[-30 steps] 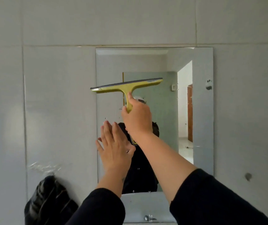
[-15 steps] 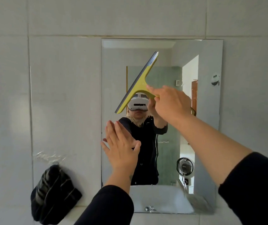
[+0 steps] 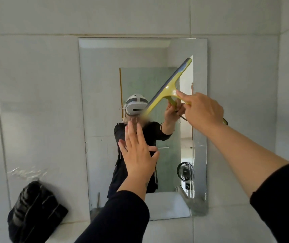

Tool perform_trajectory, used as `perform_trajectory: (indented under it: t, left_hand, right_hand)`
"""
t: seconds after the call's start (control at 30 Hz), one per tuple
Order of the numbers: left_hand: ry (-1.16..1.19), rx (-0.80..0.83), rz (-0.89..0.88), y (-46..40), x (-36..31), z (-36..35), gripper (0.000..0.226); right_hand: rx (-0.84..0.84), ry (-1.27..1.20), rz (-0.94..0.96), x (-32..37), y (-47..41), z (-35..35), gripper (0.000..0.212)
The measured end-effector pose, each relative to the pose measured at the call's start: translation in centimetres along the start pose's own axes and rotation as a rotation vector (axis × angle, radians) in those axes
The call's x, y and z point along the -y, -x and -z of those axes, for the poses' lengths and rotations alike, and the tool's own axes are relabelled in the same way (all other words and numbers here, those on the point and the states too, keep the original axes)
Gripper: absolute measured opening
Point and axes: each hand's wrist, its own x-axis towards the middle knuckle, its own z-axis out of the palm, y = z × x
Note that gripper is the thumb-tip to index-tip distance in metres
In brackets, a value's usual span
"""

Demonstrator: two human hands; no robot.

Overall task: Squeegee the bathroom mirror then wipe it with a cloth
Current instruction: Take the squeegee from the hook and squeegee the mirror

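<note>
A rectangular frameless mirror [image 3: 101,88] hangs on the white tiled wall. My right hand [image 3: 201,109] grips the handle of a yellow squeegee [image 3: 168,86], whose blade is tilted steeply, its top end toward the mirror's upper right. My left hand [image 3: 136,151] is flat, fingers together and thumb out, held against or just in front of the lower middle of the glass. A dark striped cloth [image 3: 33,211] lies bunched on the ledge at lower left, apart from both hands.
White wall tiles [image 3: 35,102] surround the mirror. A crumpled strip of clear tape or film [image 3: 26,171] sticks to the wall above the cloth. The mirror reflects a person, a doorway and a small fan.
My right hand has carried the squeegee from the upper left of the mirror to the right side, turning the blade from level to steeply tilted. The left hand stays on the glass.
</note>
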Motion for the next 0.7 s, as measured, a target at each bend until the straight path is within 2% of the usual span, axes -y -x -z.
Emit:
perform_trajectory:
  t: [0.33,0.57,0.7]
  left_hand:
    - [-0.029,0.020,-0.043,-0.1,-0.3,-1.5,0.104]
    - [-0.047,0.025,-0.073,-0.2,0.4,-1.6,0.101]
    - [-0.069,0.040,-0.091,-0.2,0.8,-1.1,0.101]
  right_hand:
    - [0.006,-0.146,-0.208,-4.6,1.7,-0.1,0.047]
    - [-0.118,-0.601,-0.414,-1.5,5.1,-5.0,0.046]
    - [-0.150,-0.738,-0.494,1.2,5.8,-6.3,0.047]
